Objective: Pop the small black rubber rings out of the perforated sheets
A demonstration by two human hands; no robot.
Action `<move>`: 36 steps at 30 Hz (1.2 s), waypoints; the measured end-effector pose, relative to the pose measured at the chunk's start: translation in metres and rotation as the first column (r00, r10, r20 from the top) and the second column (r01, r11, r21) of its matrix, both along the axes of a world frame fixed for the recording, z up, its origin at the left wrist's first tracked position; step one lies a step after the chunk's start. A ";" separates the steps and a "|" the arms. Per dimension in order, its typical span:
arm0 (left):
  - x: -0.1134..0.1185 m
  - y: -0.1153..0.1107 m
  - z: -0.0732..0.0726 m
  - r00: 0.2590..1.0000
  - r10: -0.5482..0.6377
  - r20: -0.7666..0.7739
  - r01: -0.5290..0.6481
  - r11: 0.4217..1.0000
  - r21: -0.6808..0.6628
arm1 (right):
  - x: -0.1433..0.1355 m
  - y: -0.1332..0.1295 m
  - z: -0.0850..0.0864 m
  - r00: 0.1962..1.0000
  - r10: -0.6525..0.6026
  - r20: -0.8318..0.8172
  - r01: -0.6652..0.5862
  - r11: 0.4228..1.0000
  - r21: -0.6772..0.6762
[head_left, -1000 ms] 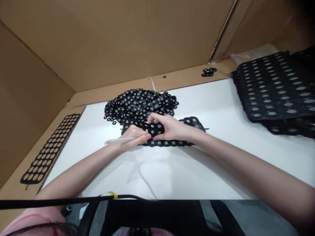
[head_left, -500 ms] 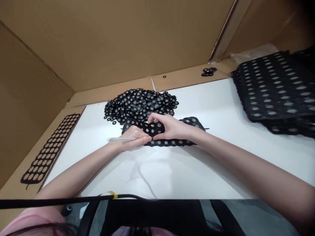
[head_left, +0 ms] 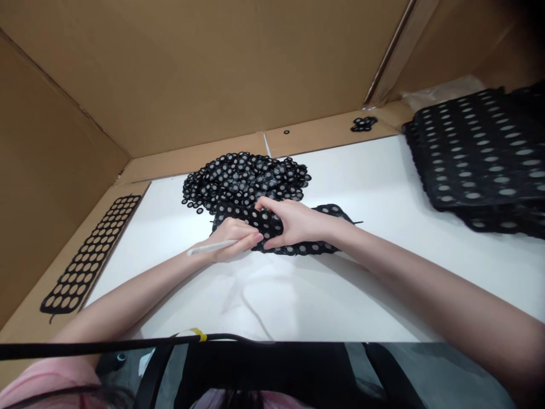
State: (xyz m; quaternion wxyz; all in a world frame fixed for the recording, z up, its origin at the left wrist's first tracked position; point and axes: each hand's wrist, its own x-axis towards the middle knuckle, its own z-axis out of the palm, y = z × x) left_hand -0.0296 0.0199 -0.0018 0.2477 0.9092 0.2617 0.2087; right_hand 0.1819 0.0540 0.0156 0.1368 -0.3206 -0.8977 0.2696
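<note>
My left hand (head_left: 234, 237) is closed round a slim white pen-like tool (head_left: 209, 247), its back end pointing left past my wrist. The tool's tip is hidden by my fingertips, which are over the front edge of a black rubbery sheet (head_left: 334, 211) dotted with pale round spots. On the same sheet lies my right hand (head_left: 296, 222), thumb and index finger spread in a C with the thumb near the front edge. My other right fingers are mostly hidden. Right behind the sheet is a heap of small black rings with pale centres (head_left: 242, 176).
At left lies a black strip with punched-out holes (head_left: 91, 253). A stack of dotted black sheets (head_left: 477, 153) stands at right. A few rings (head_left: 363, 124) lie at the back on cardboard. Cardboard walls (head_left: 213, 74) enclose the white board (head_left: 361, 176). A black cable (head_left: 128, 347) crosses in front.
My right thumb has shifted slightly toward the front edge, and the sheet between my hands shows more dots. The tool in my left hand has tilted slightly. The view has shifted a little.
</note>
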 end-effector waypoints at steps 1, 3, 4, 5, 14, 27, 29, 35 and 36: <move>0.000 -0.001 0.000 1.000 0.000 0.005 0.000 0.999 0.045 | 0.000 0.000 0.000 1.000 0.003 0.010 -0.003 1.000 -0.001; 0.000 -0.002 -0.001 1.000 0.002 0.019 -0.003 0.995 0.100 | 0.000 -0.001 0.000 1.000 0.005 0.029 -0.005 1.000 0.002; 0.000 -0.003 -0.001 1.000 0.006 0.030 -0.009 0.993 0.114 | 0.000 -0.001 0.000 0.999 0.005 0.032 -0.005 1.000 0.006; 0.000 -0.004 -0.001 0.999 0.017 0.043 -0.022 0.993 0.115 | 0.000 -0.002 0.000 1.000 0.005 0.030 -0.005 1.000 0.011; 0.001 -0.018 0.004 0.987 0.038 0.159 -0.010 0.985 -0.170 | 0.003 -0.004 0.000 1.000 0.017 -0.018 -0.019 0.997 -0.074; 0.000 -0.016 0.001 0.995 -0.014 0.098 0.029 0.989 -0.146 | 0.004 -0.004 -0.006 0.989 0.019 -0.146 -0.037 0.992 -0.122; 0.000 -0.016 0.001 0.997 -0.029 0.078 0.038 0.991 -0.130 | 0.004 -0.004 -0.006 0.988 0.021 -0.151 -0.038 0.993 -0.110; 0.001 -0.014 0.002 0.991 -0.055 0.120 0.073 0.985 -0.158 | 0.004 -0.005 -0.005 0.994 0.007 -0.108 -0.013 0.998 -0.055; 0.001 -0.014 0.002 0.991 -0.053 0.121 0.072 0.984 -0.164 | 0.004 -0.006 -0.005 0.995 0.003 -0.096 -0.009 0.998 -0.059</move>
